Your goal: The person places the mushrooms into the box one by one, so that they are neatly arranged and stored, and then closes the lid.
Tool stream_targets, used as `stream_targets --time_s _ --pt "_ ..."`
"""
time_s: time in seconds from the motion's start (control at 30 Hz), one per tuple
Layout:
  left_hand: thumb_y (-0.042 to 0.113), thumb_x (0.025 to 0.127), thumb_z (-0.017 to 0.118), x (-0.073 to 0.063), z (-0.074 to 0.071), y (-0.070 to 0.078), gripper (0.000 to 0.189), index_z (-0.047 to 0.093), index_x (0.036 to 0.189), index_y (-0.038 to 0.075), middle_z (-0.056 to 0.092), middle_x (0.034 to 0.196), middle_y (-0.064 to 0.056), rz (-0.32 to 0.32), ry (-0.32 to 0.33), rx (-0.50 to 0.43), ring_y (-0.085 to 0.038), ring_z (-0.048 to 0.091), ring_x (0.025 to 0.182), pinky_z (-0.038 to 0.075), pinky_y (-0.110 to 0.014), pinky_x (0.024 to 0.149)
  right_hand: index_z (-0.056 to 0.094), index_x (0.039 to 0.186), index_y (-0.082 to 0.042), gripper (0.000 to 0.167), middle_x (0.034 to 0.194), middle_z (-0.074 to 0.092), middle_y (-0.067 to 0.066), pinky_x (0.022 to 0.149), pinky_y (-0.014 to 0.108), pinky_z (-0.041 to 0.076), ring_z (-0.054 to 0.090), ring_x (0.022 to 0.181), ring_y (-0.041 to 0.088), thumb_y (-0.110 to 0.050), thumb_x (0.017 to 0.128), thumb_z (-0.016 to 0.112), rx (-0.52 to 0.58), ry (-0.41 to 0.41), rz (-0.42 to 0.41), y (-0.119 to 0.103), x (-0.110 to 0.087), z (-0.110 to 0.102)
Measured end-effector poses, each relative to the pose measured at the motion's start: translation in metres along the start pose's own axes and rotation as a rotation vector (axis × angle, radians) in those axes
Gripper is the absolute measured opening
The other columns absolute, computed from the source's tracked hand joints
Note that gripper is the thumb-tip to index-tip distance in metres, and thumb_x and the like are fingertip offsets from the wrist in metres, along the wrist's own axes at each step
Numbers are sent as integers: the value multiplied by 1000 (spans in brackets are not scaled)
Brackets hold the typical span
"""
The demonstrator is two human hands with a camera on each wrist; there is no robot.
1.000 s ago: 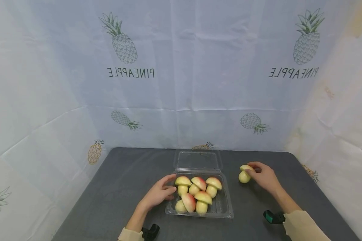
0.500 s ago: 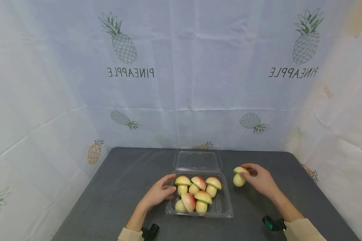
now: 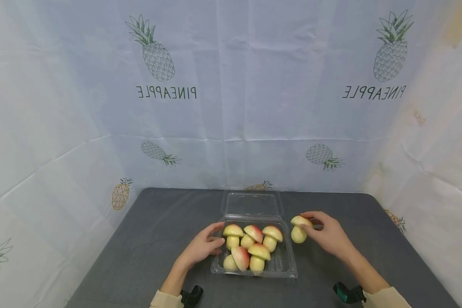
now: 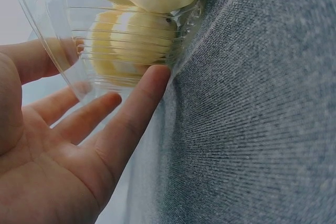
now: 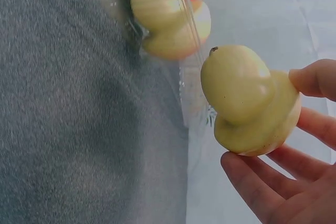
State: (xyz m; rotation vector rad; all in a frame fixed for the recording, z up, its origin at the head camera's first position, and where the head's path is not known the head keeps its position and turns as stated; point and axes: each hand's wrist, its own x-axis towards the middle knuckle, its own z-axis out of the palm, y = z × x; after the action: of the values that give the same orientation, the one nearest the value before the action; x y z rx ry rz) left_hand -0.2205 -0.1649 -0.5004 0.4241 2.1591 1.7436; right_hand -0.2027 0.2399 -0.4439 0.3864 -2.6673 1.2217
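Observation:
My right hand point(image 3: 327, 233) pinches a yellow mushroom-shaped piece point(image 3: 299, 230) by its cap, between thumb and fingers. It is held close to the right side of a clear plastic container point(image 3: 288, 267). In the right wrist view the piece point(image 5: 239, 85) shows its rounded, pale stem with a small dark spot at the end. Several similar pieces point(image 3: 259, 252) with reddish caps lie in the container in two rows. At the container's left side is my left hand point(image 3: 202, 246), its fingers spread and relaxed. A fingertip point(image 4: 159, 72) lies right at the clear wall in the left wrist view.
The container's clear lid point(image 3: 252, 204) is folded back on the dark grey table point(image 3: 173, 214). Pineapple-printed cloth point(image 3: 238, 107) hangs behind and on both sides of the table. Each wrist wears a small black device point(image 3: 348, 293).
My right hand has moved left and slightly nearer, bringing the mushroom-shaped piece close to the container. My left hand, the container and the pieces in it have stayed in place.

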Motion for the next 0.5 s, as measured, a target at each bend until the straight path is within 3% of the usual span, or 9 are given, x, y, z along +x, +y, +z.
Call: stream_targets --time_s 0.5 --pt "18 105 59 0 0 -1 59 35 157 3 30 160 -28 5 -3 6 -44 52 131 61 -44 87 70 124 -11 32 116 66 3 75 29 60 65 99 15 -26 95 75 70 -40 -88 -19 -9 15"
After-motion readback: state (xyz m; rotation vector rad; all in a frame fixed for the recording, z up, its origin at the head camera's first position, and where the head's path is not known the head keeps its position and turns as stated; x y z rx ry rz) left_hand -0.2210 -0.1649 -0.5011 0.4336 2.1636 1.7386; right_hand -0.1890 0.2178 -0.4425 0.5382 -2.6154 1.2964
